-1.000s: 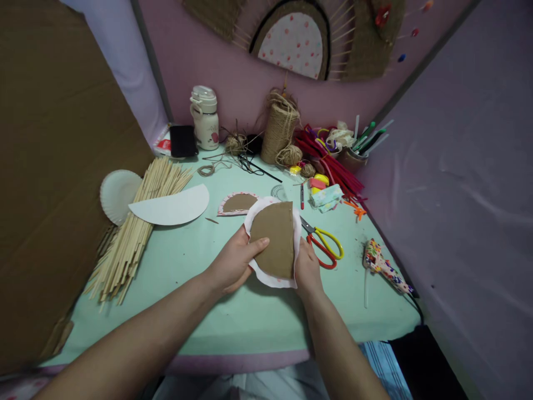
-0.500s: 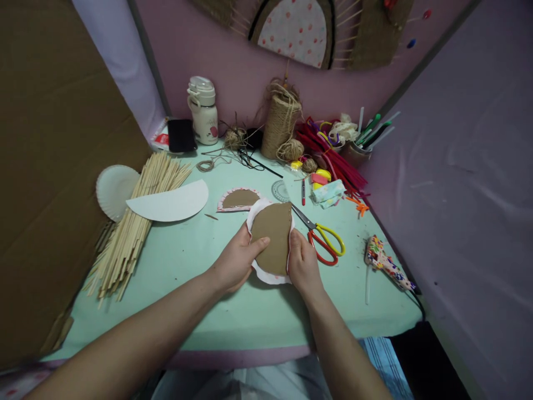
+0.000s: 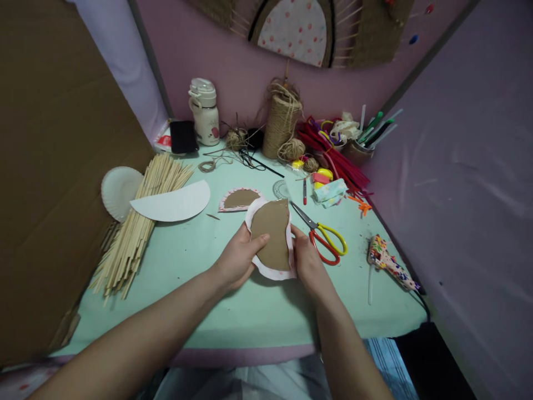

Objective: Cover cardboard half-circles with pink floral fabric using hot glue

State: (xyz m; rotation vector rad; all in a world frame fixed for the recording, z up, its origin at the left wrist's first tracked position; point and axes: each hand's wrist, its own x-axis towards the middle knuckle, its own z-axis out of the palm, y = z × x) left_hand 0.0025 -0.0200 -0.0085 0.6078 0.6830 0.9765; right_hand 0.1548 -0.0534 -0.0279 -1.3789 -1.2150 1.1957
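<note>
Between my hands, above the front of the table, is a half-circle of brown cardboard (image 3: pixel 275 236) with its straight side to the right. White cloth (image 3: pixel 272 273) sticks out around its edge. My left hand (image 3: pixel 236 258) grips the curved side, thumb lying on the cardboard and fingers underneath. At the straight side, my right hand (image 3: pixel 310 256) is closed on the cloth-edged border, with its fingertips partly hidden behind it. Just behind lies a smaller cardboard half-circle (image 3: pixel 241 198) with a folded cloth rim. Scissors (image 3: pixel 325 236) with red and yellow handles rest beside my right hand.
At left, a white paper half-circle (image 3: pixel 172 201) lies over a bundle of wooden sticks (image 3: pixel 133 244) near a paper plate (image 3: pixel 119 193). A glue gun (image 3: pixel 389 261) lies at right. Along the back stand a bottle (image 3: pixel 205 114), a twine spool (image 3: pixel 280 122) and red pipe cleaners (image 3: pixel 337 153).
My right hand has shifted slightly outward, its thumb sliding off the cardboard's straight edge. More white cloth shows along that side. My left hand keeps its grip.
</note>
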